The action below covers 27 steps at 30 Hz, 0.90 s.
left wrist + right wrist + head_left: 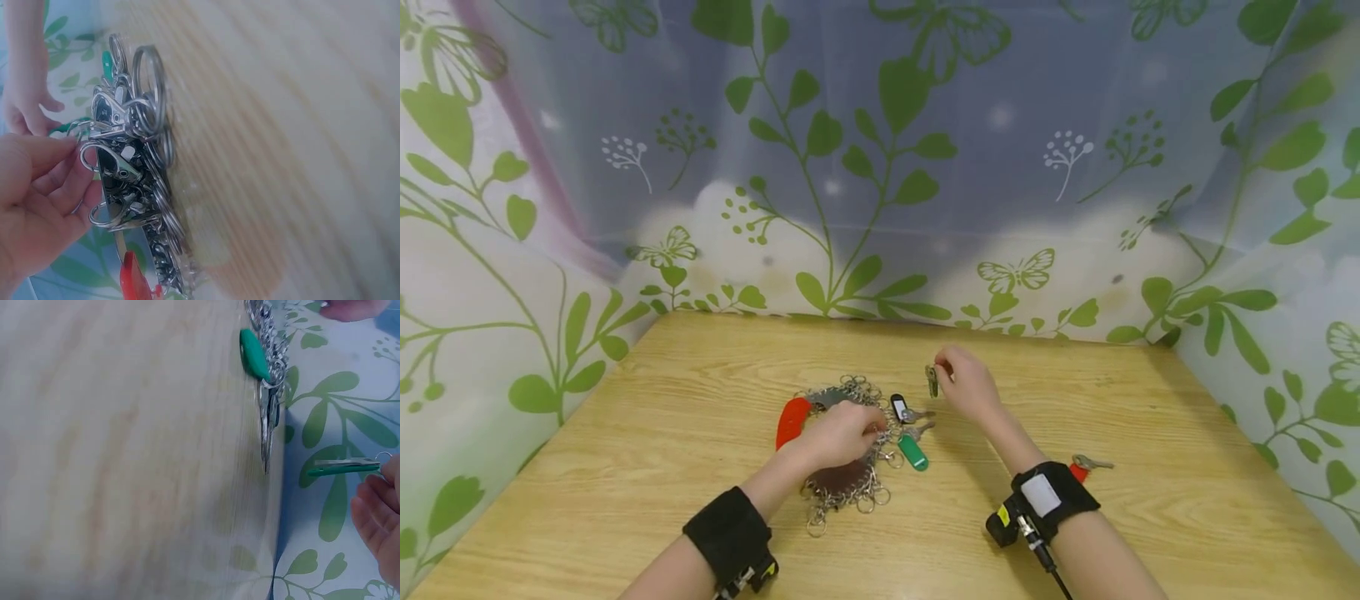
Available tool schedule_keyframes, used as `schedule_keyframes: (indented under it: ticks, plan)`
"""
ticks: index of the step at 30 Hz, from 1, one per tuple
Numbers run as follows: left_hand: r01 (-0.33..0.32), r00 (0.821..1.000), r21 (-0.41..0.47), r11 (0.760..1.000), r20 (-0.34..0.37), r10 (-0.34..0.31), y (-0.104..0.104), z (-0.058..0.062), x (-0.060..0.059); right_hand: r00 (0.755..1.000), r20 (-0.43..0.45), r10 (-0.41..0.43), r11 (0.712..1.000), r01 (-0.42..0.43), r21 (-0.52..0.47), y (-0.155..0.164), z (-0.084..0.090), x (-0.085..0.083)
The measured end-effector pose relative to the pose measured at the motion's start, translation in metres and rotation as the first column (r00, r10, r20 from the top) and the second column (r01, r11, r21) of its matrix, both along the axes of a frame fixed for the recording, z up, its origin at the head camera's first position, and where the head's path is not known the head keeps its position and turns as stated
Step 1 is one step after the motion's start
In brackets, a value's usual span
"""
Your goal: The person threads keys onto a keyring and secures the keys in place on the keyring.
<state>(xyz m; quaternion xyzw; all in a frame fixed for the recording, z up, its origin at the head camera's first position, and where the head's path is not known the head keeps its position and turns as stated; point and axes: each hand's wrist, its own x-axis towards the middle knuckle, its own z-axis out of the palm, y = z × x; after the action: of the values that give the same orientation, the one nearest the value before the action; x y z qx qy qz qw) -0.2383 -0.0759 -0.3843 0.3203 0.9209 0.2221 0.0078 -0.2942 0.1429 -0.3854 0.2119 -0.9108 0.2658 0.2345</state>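
Note:
A heap of metal key rings and clasps [848, 467] lies mid-table on the wooden top. My left hand [874, 430] rests on it. In the left wrist view its fingertips [70, 147] pinch a ring [80, 128] at the edge of the heap [134, 156]. My right hand [942, 375] is raised just right of the heap and pinches a small green-headed key [932, 380], which the right wrist view shows as the green key [344, 467] held level at my fingertips [382, 494]. A green tag [913, 452], a black tag [898, 407] and a red tag [792, 421] lie around the heap.
Another key with a red tag [1084, 467] lies by my right wrist. The wooden table [625, 467] is walled on three sides by a leaf-print curtain [880, 167]. Bare wood stretches to the left, right and front of the heap.

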Motion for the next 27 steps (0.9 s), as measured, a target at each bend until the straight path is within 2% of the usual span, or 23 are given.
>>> schedule_keyframes:
  ticks: [6,9,13,16,24,27]
  plan:
    - [-0.053,0.994,0.074,0.996,0.104,0.045,-0.001,0.000,0.001,0.998,-0.035,0.043,0.998,-0.044,-0.034,0.002,-0.002,0.015]
    - [-0.076,0.992,0.090,0.993,0.108,0.066,0.000,0.001,0.002,0.996,-0.064,0.065,0.997,-0.067,-0.028,0.003,-0.004,0.021]
    - [-0.089,0.994,0.081,0.993,0.076,0.082,0.001,0.001,0.002,0.990,-0.109,0.086,0.996,-0.088,-0.015,0.003,-0.005,0.026]
    - [-0.107,0.990,0.082,0.991,0.101,0.099,0.002,0.002,0.002,0.988,-0.115,0.101,0.994,-0.104,-0.018,0.002,-0.006,0.030]
    - [-0.162,0.956,0.200,0.966,0.273,0.104,0.001,-0.002,0.000,0.983,-0.116,0.143,0.989,-0.146,-0.020,0.001,-0.007,0.036]
    - [-0.163,0.955,0.224,0.961,0.281,0.096,0.000,-0.002,0.000,0.981,-0.127,0.144,0.989,-0.147,-0.013,0.001,-0.006,0.037]
